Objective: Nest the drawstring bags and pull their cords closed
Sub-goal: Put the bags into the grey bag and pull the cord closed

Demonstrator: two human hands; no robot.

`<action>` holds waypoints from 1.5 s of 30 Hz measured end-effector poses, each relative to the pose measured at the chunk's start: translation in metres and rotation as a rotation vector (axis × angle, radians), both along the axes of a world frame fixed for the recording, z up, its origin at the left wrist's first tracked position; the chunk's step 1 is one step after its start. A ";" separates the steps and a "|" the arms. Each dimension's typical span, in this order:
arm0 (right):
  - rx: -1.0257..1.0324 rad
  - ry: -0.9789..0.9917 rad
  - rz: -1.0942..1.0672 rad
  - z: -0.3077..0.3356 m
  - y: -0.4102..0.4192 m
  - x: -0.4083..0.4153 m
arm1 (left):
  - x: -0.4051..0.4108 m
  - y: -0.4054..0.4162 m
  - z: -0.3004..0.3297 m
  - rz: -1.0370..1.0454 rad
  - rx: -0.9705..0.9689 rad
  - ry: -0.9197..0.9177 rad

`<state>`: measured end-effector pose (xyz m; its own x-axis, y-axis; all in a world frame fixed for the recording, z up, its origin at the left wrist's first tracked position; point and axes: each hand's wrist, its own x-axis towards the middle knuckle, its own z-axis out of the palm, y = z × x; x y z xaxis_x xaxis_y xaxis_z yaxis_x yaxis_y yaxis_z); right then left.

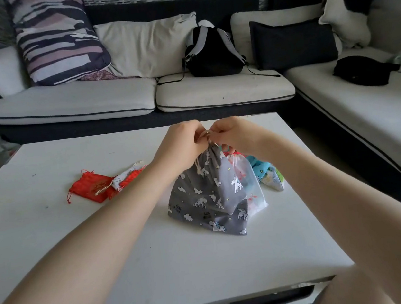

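1. Drawstring bags lie in two groups on the white table [54,247]. Farthest left I see a red pouch [89,188] lying flat, its red cords trailing off the corners.
2. Just to its right, touching it, a small white patterned pouch [123,177] overlaps a second red pouch [131,180]; I cannot tell which of the two is on top.
3. My left hand [180,145] comes next, raised above the table, fingers curled and pinching the gathered neck of the grey unicorn bag [210,196].
4. That grey bag hangs from the pinch near the table's middle, its mouth bunched tight, its bottom resting on the tabletop. A pale cord [199,167] runs down its left side.
5. My right hand [235,134] meets the left at the same neck, fingers curled in a pinch. I cannot tell whether it grips cord or cloth.
6. Beside the grey bag on the right, touching it, stands a translucent white bag [249,183] with something red showing through.
7. Behind that lies a turquoise patterned bag [264,171], partly hidden.
8. Beyond the table, a sofa [73,102] holds cushions and a black backpack [212,53].
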<state>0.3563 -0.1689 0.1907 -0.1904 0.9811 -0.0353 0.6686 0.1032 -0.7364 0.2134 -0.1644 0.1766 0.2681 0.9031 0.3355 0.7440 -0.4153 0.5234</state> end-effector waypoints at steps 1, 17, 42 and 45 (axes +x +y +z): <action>-0.095 0.161 0.009 0.000 0.000 0.002 | -0.001 0.000 0.000 -0.007 0.014 -0.007; -0.479 0.920 -0.063 -0.003 0.005 0.019 | 0.007 0.004 -0.008 -0.104 0.209 -0.139; -0.092 0.702 -0.048 -0.024 -0.005 0.019 | -0.008 0.019 -0.013 0.335 -0.016 0.554; -0.076 0.694 -0.017 -0.019 -0.004 0.022 | -0.007 0.024 -0.014 0.315 0.045 0.532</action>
